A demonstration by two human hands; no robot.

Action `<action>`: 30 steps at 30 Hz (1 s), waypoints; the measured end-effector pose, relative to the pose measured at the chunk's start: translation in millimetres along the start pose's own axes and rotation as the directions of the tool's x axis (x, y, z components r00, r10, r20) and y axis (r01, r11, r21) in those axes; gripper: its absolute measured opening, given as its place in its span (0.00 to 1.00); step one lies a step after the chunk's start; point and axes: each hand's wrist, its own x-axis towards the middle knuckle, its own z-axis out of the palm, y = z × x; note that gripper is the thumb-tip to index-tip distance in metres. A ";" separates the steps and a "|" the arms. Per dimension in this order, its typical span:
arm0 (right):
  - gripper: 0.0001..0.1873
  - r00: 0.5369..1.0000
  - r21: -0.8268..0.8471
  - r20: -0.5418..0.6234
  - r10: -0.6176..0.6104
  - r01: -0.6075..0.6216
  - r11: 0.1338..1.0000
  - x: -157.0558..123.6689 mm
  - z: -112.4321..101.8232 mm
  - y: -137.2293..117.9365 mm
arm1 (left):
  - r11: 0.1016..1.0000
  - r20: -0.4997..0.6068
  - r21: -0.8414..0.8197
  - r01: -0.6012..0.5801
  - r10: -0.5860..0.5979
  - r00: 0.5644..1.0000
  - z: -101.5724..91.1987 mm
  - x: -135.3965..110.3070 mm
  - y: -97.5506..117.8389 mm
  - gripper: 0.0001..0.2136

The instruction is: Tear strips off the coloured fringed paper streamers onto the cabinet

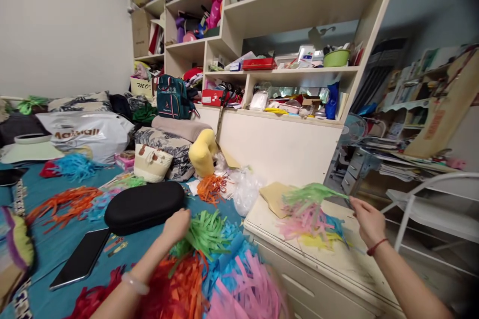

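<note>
My left hand is closed over a bunch of green fringed paper strips on the teal bedspread. Around it lie red-orange, blue and pink fringes. My right hand pinches the end of a light green fringed strip and holds it over a pile of pink, yellow and blue fringes on the top of a cream dresser. A tan sheet of paper lies beside that pile.
A black oval case and a dark tablet lie on the bed to the left. More orange and blue fringes, bags, pillows and a yellow cushion crowd the bed. Cluttered shelves rise behind. A white chair stands at right.
</note>
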 end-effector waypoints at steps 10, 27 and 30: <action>0.09 0.971 -0.131 0.177 -0.158 0.182 0.975 -40.6 45.2 -17.4 | 0.858 0.221 -0.385 0.340 -0.272 0.936 31.7 3.0 -57.0 0.08; 0.21 0.347 0.272 0.777 -0.525 0.567 0.777 -218.0 180.6 -126.6 | 0.593 -0.105 -0.805 -0.016 -0.116 0.988 -17.4 -33.6 -8.9 0.19; 0.21 0.357 0.322 0.766 -0.534 0.506 0.800 -213.7 173.4 -127.0 | 0.554 -0.089 -0.833 -0.002 -0.130 0.988 -18.3 -25.9 -11.4 0.21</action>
